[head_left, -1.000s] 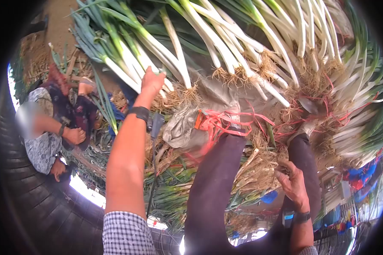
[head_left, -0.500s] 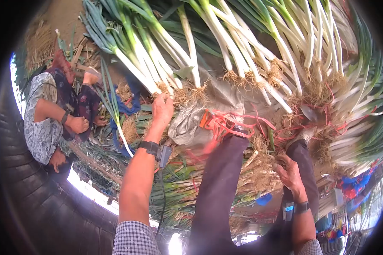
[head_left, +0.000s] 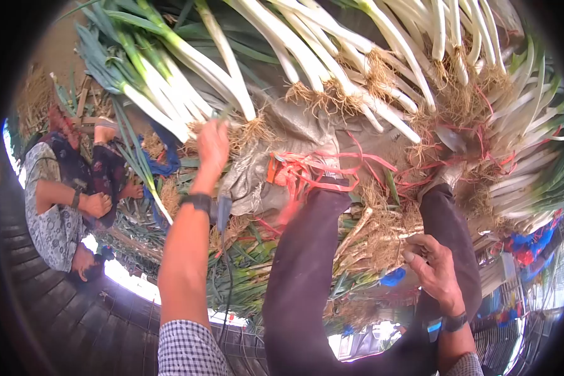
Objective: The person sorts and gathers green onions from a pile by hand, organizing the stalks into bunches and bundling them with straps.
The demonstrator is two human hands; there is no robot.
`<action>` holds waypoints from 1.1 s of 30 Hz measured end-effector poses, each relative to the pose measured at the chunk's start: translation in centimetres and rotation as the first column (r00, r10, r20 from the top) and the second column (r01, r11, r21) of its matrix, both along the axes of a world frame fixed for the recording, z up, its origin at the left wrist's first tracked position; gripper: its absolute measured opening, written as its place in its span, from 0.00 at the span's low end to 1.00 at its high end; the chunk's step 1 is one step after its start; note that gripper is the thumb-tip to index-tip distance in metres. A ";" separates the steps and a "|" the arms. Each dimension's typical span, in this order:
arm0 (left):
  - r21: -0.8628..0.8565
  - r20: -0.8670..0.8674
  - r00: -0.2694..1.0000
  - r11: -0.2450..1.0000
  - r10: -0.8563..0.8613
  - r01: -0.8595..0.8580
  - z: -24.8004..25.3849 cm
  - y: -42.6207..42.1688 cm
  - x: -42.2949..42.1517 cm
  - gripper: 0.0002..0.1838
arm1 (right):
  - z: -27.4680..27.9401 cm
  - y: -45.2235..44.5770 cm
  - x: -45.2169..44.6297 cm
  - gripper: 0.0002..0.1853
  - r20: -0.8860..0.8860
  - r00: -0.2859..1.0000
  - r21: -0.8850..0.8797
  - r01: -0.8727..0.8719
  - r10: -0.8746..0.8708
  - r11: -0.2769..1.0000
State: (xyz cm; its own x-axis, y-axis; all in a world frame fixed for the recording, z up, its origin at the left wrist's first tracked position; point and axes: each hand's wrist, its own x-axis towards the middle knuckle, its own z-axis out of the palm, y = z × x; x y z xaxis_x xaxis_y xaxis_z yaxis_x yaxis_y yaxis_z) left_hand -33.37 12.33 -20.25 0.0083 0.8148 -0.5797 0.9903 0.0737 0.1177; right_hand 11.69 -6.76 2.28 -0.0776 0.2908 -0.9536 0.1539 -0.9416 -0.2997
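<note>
Large green onions (head_left: 163, 88) with white stalks and green tops lie in a bunch at the upper left. My left hand (head_left: 213, 149) reaches to their root ends, its fingers pinched together among the roots. A bit of green shows at the fingertips, but what they grip is unclear. Beside my right shin, above some loose roots and stalks, hovers my right hand (head_left: 435, 269). Its fingers are loosely bent, with the thumb apart and nothing visible between them. Between the onion roots and my feet lies a tangle of red plastic ties (head_left: 294, 175).
More onions (head_left: 319, 56) lie along the top, and a pile (head_left: 526, 169) stands on the right. A grey sheet (head_left: 247, 175) covers ground near my foot. Another person (head_left: 56, 194) sits at the left. Blue cloth (head_left: 163, 166) lies behind my left hand.
The view has shifted, so the onions and the other person appear farther left. My left hand stays by the root ends. My right hand has drawn back slightly from the loose roots.
</note>
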 end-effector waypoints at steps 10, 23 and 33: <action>-0.006 0.374 0.925 0.997 -0.066 0.073 25.8 -7.4 7.4 0.19 | -4.0 -0.4 -0.7 0.18 -0.051 0.999 0.063 0.001 0.002 0.998; -0.627 -0.646 0.756 0.492 0.104 -0.604 54.3 -42.1 -17.4 0.27 | -4.3 0.8 -0.7 0.17 -0.121 0.993 0.107 0.027 -0.014 0.994; -0.233 -0.177 0.333 0.290 0.926 -0.928 12.7 -16.4 -2.8 0.28 | -4.3 0.1 0.3 0.17 -0.056 0.998 0.177 -0.001 0.011 0.984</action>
State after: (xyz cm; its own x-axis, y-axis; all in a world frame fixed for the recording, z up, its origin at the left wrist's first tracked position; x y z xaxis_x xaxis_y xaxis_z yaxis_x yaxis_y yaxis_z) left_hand -36.19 -4.08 -7.56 -0.6585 0.1034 -0.7454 0.2424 0.9669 -0.0800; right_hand 12.02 -6.69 -2.06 -0.1323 0.4542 -0.8810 0.1370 -0.8719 -0.4700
